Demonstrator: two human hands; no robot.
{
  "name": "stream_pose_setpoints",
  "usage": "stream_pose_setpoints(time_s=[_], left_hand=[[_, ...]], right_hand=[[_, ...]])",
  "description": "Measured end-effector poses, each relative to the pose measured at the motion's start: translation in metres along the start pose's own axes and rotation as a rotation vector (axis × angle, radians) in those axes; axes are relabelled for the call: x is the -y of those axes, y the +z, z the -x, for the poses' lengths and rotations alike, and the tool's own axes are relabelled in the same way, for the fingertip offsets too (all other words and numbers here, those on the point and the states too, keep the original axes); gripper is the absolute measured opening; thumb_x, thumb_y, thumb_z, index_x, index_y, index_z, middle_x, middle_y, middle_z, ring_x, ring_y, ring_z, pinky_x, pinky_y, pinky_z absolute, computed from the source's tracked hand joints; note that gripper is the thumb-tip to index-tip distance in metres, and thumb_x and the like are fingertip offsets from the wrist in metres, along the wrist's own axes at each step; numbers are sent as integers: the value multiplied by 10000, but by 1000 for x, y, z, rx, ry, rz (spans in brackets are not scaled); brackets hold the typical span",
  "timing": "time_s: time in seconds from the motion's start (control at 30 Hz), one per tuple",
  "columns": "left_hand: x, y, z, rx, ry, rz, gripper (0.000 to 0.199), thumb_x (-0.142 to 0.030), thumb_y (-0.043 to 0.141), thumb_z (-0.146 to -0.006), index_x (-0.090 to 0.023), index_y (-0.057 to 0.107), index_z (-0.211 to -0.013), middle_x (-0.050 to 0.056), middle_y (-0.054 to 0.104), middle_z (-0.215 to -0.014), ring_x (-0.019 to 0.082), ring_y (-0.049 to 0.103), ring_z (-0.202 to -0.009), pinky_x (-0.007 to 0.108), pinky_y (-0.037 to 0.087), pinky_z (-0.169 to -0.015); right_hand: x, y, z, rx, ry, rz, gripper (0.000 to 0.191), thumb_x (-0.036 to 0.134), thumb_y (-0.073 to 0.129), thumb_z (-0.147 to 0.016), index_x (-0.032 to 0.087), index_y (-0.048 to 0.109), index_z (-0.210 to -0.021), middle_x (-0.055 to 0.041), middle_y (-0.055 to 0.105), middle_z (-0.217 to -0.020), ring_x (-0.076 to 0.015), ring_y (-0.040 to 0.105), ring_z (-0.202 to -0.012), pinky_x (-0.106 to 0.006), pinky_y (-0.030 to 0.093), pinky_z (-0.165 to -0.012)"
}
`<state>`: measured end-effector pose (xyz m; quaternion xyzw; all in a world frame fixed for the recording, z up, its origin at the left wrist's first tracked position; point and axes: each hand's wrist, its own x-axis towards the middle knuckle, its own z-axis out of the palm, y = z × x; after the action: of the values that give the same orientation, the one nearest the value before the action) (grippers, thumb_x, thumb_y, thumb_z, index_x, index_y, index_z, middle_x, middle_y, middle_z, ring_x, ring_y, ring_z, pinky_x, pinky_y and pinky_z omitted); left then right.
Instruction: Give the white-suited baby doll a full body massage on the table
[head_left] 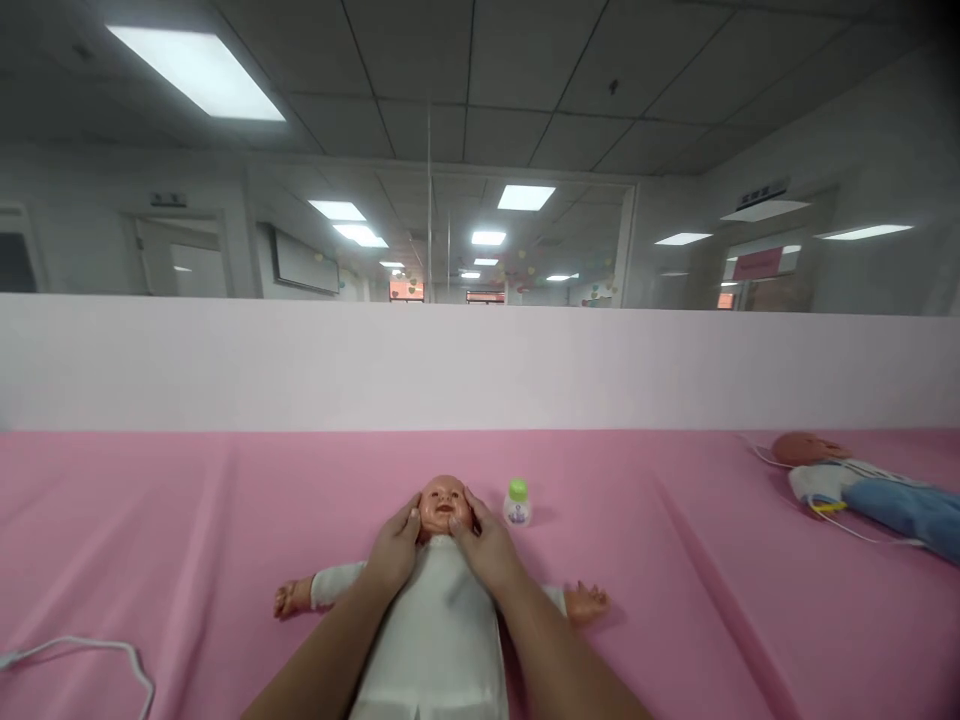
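Observation:
A baby doll (442, 635) in white clothes lies on its back in front of me, its arms stretched out to both sides. My left hand (397, 545) is pressed against the left side of the doll's head, the thumb on its cheek. On the opposite side my right hand (487, 545) cups the head, its thumb near the doll's mouth and chin. Between them the head is held, face up. Just right of my right hand stands a small clear bottle (517, 507) with a green cap, apart from it.
A pink sheet (615, 540) with folds covers the surface. Another doll (885, 500) in blue and white lies far right with a thin white cord by it. A white cable (97, 642) curls at the lower left. Behind runs a low white wall (480, 365) below glass.

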<state>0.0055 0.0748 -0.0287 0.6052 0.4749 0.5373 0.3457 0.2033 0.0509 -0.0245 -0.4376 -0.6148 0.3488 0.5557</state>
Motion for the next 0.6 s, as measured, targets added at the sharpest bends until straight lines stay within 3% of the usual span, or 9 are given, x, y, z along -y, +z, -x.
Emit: stream_pose_setpoints(time_s=[0.2, 0.3, 0.4, 0.6], left_hand=[[-19, -6, 10, 7, -70, -27, 902, -742, 613, -853, -123, 562, -1508, 145, 556, -1541, 346, 487, -1463, 479, 346, -1254], [-31, -6, 16, 69, -54, -59, 884, -721, 693, -822, -192, 560, -1518, 95, 580, -1528, 341, 529, -1430, 464, 425, -1210], [-39, -2, 22, 138, -62, 7, 904, -681, 756, -805, -223, 520, -1548, 92, 619, -1489, 342, 614, -1344, 460, 518, -1128], [-48, 6, 27, 182, -101, 137, 1005, -612, 846, -760, -190, 462, -1588, 135, 615, -1491, 373, 634, -1311, 483, 530, -1111]], right_hand=[[-1, 4, 6, 48, -5, 89, 763, 514, 598, -949, 146, 438, -1598, -137, 600, -1500, -305, 574, -1402, -439, 451, -1191], [-6, 3, 6, 66, 26, 52, 726, 575, 504, -990, 182, 449, -1597, -110, 560, -1541, -304, 537, -1440, -449, 427, -1214], [-13, 3, 8, 67, 36, 31, 800, 585, 600, -931, 213, 420, -1616, -85, 517, -1576, -320, 493, -1474, -462, 416, -1229], [-18, -3, 11, 101, 117, -20, 1036, 452, 827, -735, 274, 361, -1644, -70, 546, -1552, -365, 515, -1451, -510, 444, -1209]])
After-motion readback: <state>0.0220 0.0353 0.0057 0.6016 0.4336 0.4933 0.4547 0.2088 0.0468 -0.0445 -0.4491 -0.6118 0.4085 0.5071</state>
